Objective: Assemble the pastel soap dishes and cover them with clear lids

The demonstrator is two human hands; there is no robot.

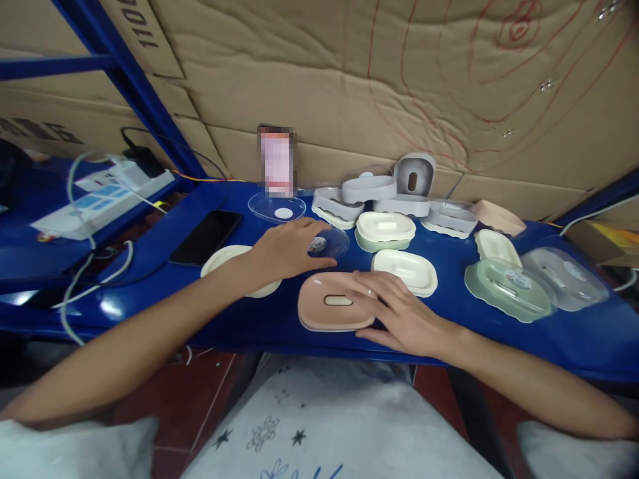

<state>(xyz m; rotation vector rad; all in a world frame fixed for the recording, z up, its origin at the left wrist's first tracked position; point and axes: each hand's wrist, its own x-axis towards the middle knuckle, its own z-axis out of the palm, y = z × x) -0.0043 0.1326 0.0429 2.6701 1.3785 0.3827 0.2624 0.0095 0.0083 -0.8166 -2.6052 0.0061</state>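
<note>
A pink oval soap dish base [327, 305] with a slot in its middle lies near the front edge of the blue table [574, 332]. My right hand [399, 313] rests flat on its right side, fingers spread. My left hand [287, 247] reaches over a cream oval tray [224, 261] and touches a clear plastic lid [332, 243] with its fingertips. A second clear lid [276, 207] with a white sticker lies just behind that hand.
Several soap dish parts in cream, green, grey and pink crowd the table's middle and right, among them a green dish with clear lid [506, 287]. A black phone [206, 237] lies at the left, a propped phone [276, 161] at the back, a power strip [102, 196] with cables far left.
</note>
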